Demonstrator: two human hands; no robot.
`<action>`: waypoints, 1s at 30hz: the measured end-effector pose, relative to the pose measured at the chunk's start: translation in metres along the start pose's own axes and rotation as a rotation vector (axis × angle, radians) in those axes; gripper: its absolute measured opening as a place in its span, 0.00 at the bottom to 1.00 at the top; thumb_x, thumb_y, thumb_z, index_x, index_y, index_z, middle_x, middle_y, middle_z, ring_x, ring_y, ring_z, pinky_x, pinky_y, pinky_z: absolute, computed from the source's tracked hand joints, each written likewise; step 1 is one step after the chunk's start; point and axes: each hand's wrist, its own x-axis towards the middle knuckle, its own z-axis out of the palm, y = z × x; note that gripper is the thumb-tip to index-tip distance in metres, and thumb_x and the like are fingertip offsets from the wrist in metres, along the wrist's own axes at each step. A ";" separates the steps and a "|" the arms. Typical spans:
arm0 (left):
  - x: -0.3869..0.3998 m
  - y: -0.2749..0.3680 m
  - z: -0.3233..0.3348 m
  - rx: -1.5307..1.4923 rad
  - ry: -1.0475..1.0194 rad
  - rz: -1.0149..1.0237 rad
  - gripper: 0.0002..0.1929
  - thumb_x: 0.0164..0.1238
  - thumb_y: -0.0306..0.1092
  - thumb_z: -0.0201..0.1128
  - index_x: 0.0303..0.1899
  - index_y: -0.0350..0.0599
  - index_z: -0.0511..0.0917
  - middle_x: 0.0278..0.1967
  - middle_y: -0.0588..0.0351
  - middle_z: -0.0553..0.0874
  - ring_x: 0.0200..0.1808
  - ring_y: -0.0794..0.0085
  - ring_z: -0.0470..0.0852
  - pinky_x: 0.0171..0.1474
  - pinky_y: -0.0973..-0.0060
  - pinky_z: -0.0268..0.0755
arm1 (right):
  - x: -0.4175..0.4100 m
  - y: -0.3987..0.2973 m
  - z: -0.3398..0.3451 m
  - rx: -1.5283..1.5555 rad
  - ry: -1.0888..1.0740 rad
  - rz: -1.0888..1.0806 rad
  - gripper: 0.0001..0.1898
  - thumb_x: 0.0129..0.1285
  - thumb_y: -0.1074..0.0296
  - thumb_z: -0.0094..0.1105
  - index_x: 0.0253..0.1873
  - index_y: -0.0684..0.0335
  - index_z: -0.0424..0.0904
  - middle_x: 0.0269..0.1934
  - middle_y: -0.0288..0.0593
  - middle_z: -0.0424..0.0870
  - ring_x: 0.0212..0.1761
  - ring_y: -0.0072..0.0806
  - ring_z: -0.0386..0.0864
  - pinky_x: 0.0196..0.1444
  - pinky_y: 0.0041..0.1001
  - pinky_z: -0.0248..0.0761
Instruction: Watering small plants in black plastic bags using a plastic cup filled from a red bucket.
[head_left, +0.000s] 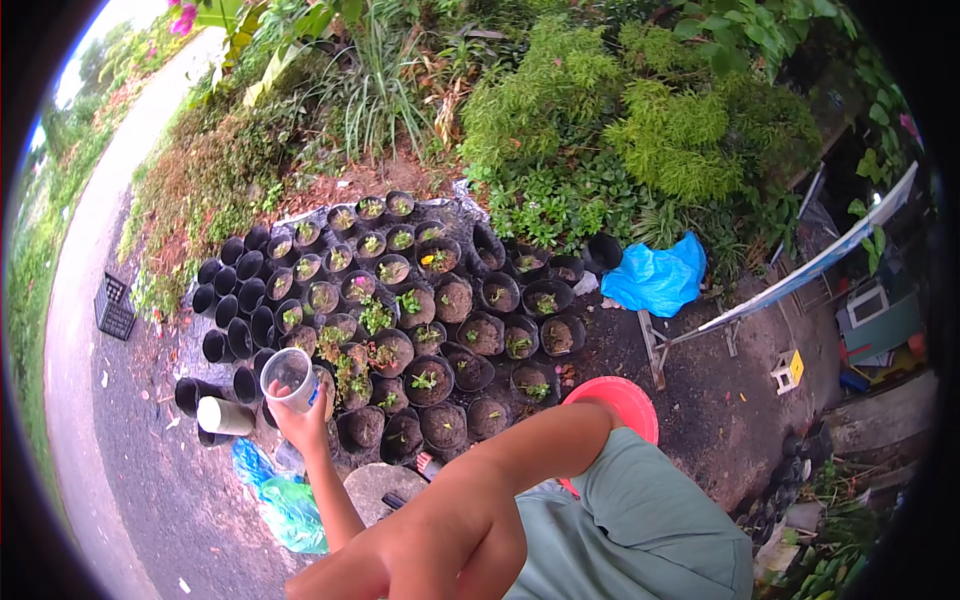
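Note:
My left hand (300, 416) holds a clear plastic cup (289, 375), tilted so that its open mouth shows. The cup is above the black plant pots (262, 326) at the left side of the group. Many pots to the right of it hold soil and small green seedlings (424, 380); one has a yellow flower. Just below and left of the cup, a white cylindrical container (225, 417) lies on its side. My right hand is out of view; a bare arm and a grey-green garment fill the lower middle.
A red basin (634, 405) stands partly behind the arm. Blue plastic sheeting (664, 274) lies at the right, near a yellow-and-white stool (787, 372). Green plastic bags (294, 514) lie at the lower left, beside a round stone slab (375, 491). A black crate (114, 307) is by the path.

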 end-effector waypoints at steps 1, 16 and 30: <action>-0.001 -0.001 -0.002 0.003 0.009 -0.006 0.37 0.38 0.36 0.74 0.54 0.39 0.66 0.43 0.49 0.74 0.46 0.61 0.73 0.51 0.68 0.65 | 0.000 0.002 0.003 0.029 0.041 0.009 0.14 0.68 0.69 0.41 0.43 0.64 0.80 0.26 0.35 0.62 0.29 0.25 0.59 0.33 0.26 0.55; -0.026 0.047 -0.019 0.054 -0.275 0.245 0.38 0.30 0.32 0.72 0.53 0.42 0.67 0.43 0.48 0.73 0.43 0.54 0.76 0.46 0.64 0.70 | -0.385 -0.111 -0.092 -0.613 1.868 1.304 0.14 0.60 0.59 0.53 0.49 0.54 0.75 0.40 0.32 0.78 0.38 0.21 0.72 0.42 0.22 0.66; -0.007 0.095 0.027 0.309 -0.577 0.637 0.41 0.25 0.34 0.72 0.54 0.52 0.68 0.44 0.54 0.73 0.48 0.59 0.73 0.48 0.64 0.64 | -0.297 -0.079 -0.217 -0.123 1.795 0.514 0.13 0.67 0.60 0.40 0.38 0.58 0.74 0.26 0.32 0.76 0.26 0.24 0.74 0.33 0.26 0.71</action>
